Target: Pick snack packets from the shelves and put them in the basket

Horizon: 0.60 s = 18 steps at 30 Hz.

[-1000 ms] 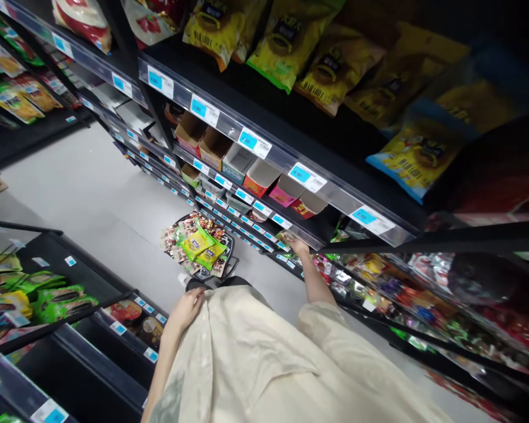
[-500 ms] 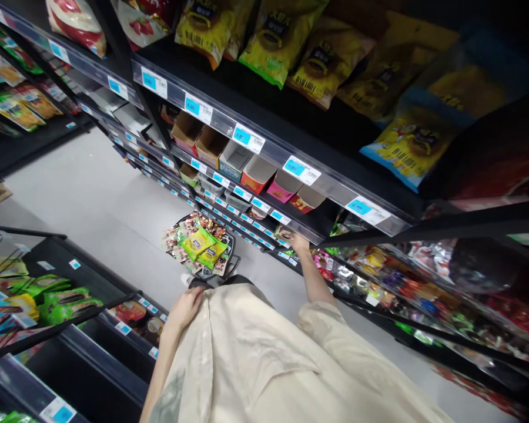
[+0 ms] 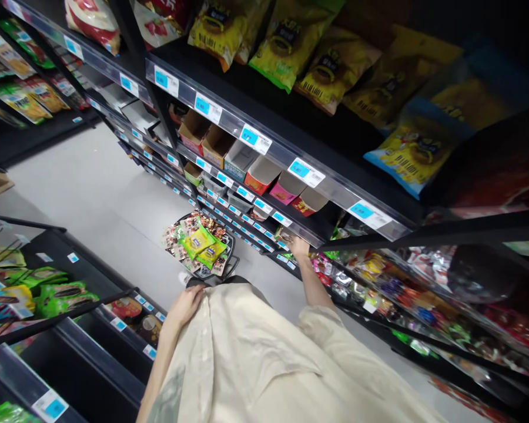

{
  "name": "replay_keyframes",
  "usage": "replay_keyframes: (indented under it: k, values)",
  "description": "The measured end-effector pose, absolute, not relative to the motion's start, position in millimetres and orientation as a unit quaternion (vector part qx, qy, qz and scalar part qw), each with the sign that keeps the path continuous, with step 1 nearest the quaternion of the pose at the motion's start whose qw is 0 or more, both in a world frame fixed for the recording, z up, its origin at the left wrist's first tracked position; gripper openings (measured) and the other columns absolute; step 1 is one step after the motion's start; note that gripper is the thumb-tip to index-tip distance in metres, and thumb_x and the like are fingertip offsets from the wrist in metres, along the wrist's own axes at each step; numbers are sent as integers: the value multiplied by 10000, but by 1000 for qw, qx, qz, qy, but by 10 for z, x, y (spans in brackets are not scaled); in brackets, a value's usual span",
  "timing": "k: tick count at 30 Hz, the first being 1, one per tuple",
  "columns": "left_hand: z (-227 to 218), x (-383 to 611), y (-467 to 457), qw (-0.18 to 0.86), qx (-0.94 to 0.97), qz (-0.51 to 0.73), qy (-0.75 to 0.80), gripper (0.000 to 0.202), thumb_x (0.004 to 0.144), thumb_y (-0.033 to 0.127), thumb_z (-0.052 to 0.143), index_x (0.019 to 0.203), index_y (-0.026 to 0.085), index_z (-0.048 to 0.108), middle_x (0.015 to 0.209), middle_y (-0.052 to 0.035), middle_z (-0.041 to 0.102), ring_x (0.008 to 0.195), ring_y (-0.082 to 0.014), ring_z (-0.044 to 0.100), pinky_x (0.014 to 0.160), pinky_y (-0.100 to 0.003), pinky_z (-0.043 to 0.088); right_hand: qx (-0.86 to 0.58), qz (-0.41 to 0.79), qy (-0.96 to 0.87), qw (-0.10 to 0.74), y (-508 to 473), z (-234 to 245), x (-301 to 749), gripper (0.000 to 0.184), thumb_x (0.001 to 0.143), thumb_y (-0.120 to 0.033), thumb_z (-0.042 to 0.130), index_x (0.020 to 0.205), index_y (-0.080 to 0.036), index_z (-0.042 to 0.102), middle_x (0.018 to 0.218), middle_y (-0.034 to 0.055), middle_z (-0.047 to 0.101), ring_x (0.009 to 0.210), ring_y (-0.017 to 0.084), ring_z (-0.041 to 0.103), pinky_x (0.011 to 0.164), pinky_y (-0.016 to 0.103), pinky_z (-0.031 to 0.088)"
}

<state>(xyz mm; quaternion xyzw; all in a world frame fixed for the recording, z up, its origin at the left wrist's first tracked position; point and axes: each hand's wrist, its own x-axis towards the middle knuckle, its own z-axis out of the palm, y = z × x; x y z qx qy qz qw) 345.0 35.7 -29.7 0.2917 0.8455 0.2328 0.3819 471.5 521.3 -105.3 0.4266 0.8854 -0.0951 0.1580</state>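
My right hand (image 3: pixel 298 245) reaches in under the edge of a shelf, at a small tray (image 3: pixel 284 235) on the tier below. Its fingers are mostly hidden there, and I cannot make out whether they grip anything. My left hand (image 3: pixel 188 304) lies beside the hem of my beige shirt (image 3: pixel 247 341), over the dark-clad leg, fingers lying forward and no item visible in it. On the floor ahead stands a black basket (image 3: pixel 233 261) heaped with patterned snack packs (image 3: pixel 183 232). Two yellow-green bags (image 3: pixel 198 241) lie on top.
Yellow snack bags (image 3: pixel 282 41) fill the upper shelf, whose price-tagged edge (image 3: pixel 255 138) juts out above my right arm. Open cardboard boxes (image 3: pixel 262 173) line the tier beneath. Wrapped sweets (image 3: pixel 405 288) are on the right. Another rack (image 3: pixel 66 294) stands left, with grey floor (image 3: pixel 97 182) between.
The view has shifted slightly, so the shelves sit a little further right and lower. Both hands stay in nearly the same places.
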Motion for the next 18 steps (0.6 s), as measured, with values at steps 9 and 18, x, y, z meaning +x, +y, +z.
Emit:
replay_keyframes:
  k: [9,18]
  values:
    - [-286,3456,357,389,303,212,844,477,1032,377,312,1259,179,682,1251,-127,734,1121,-259,702,991,-341,513,449,-77,882,121,5202,-1034,4717,413,918,-324,647,1296,-161,687,1187,195,746,1105,296,680,967,354,452]
    - [-396,3471,306,378,314,207,846,424,1053,353,335,1256,200,674,1233,-110,735,1107,-237,696,966,-319,510,430,-90,898,3,4854,-972,4867,651,826,-335,714,1356,9,559,1324,295,638,1276,373,546,1097,439,392]
